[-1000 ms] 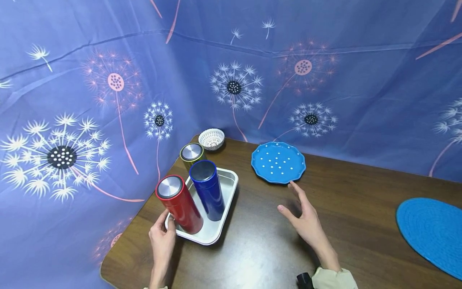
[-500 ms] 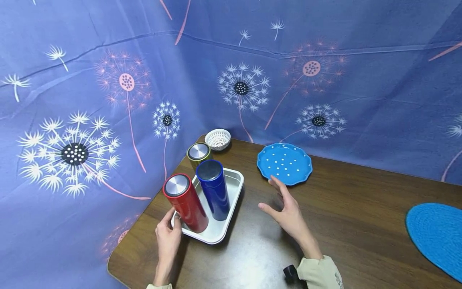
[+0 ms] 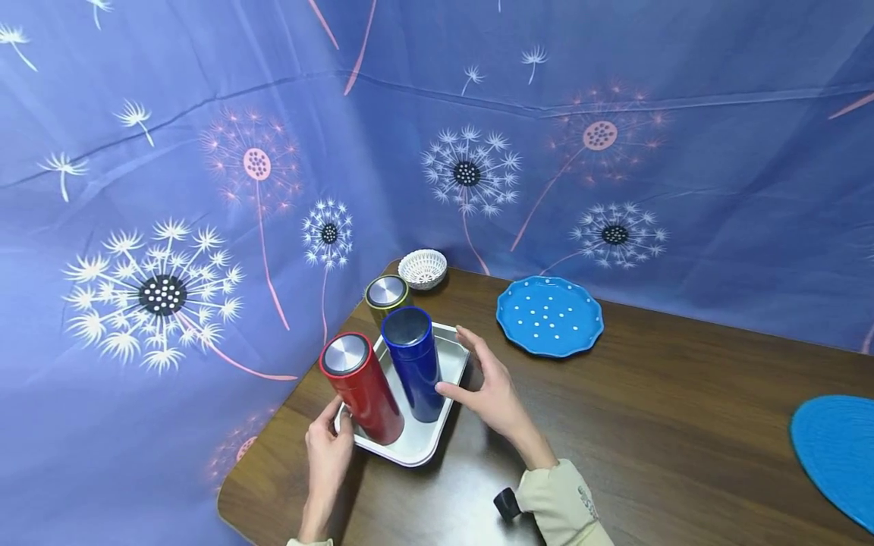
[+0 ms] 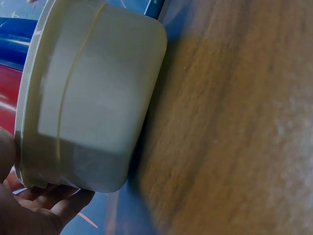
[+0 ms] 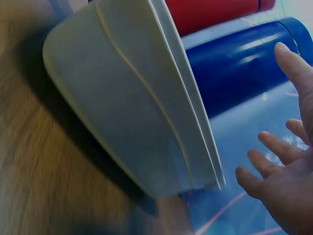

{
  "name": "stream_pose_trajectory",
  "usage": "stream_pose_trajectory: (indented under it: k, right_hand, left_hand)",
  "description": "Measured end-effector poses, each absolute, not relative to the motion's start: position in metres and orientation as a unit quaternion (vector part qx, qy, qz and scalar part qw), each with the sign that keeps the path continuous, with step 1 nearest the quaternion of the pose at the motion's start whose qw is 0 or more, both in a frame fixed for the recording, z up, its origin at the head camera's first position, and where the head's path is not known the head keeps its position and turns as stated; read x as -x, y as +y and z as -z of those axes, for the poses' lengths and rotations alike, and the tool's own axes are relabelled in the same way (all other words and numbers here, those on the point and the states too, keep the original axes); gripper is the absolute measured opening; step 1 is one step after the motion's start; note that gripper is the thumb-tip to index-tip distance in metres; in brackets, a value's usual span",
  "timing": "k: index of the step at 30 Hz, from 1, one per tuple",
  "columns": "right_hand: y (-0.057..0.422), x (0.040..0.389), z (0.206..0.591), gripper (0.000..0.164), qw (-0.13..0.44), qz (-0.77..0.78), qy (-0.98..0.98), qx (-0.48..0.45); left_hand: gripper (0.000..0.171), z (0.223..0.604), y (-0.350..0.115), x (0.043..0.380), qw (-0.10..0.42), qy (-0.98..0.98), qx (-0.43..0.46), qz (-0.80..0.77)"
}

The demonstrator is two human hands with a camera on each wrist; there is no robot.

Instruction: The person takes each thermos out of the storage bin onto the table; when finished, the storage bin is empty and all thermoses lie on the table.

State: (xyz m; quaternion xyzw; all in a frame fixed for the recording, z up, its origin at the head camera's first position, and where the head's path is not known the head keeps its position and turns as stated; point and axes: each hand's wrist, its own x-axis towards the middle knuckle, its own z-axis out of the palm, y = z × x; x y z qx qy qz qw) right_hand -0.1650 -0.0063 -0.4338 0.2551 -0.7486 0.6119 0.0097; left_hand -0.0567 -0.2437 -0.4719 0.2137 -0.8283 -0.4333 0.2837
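A red flask (image 3: pixel 372 402) and a blue flask (image 3: pixel 413 371) stand upright in a white plastic tub (image 3: pixel 408 455); its deep side wall (image 4: pixel 102 98) shows in the left wrist view. My left hand (image 3: pixel 328 447) grips the near left corner, thumb at the rim beside the red flask and fingers under the lip. Over the tub's right edge is my right hand (image 3: pixel 495 390), fingers spread; its thumb overlaps the blue flask in the head view. In the right wrist view that hand (image 5: pixel 288 181) holds nothing, fingers apart from the rim. A gold-green flask (image 3: pixel 388 292) stands partly hidden behind the blue one.
Behind the flasks, a white woven basket (image 3: pixel 423 273) sits in the table's back corner. A blue dotted plate (image 3: pixel 587 315) lies right of the tub, and a round blue mat (image 3: pixel 840 455) at far right. Dandelion-patterned cloth (image 3: pixel 382 152) hangs along the wooden table's (image 3: pixel 649 440) back and left.
My right hand has moved left from beside the blue plate to the tub's right edge. The left hand keeps its grip on the corner. The head view has swung slightly left.
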Motion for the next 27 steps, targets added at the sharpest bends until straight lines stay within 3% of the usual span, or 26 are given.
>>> stream_pose_trajectory:
  k: [16,27]
  right_hand:
    - [-0.049,0.166,0.433,0.083,-0.001,-0.636,-0.727,-0.261]
    - [-0.06,0.164,0.436,0.077,0.056,-0.633,-0.726,-0.264]
  left_hand:
    - [0.036,0.475,-0.238,0.061,0.279,-0.818,-0.221,0.451]
    - [0.035,0.473,-0.239,0.056,0.277,-0.817,-0.239,0.446]
